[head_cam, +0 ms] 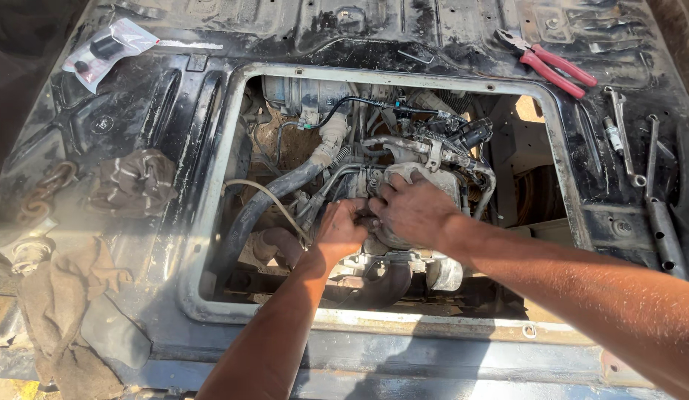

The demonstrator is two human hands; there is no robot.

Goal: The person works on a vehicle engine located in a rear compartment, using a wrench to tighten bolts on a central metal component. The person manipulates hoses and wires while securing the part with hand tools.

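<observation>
Both hands (381,218), fingers curled on engine part (415,178)

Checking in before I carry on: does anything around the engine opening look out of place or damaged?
Nothing looks broken. Both hands, left hand and right hand, are on the engine part. The red-handled pliers and wrenches lie loose on the panel close to the opening's edge, and rags are scattered at left.
</observation>
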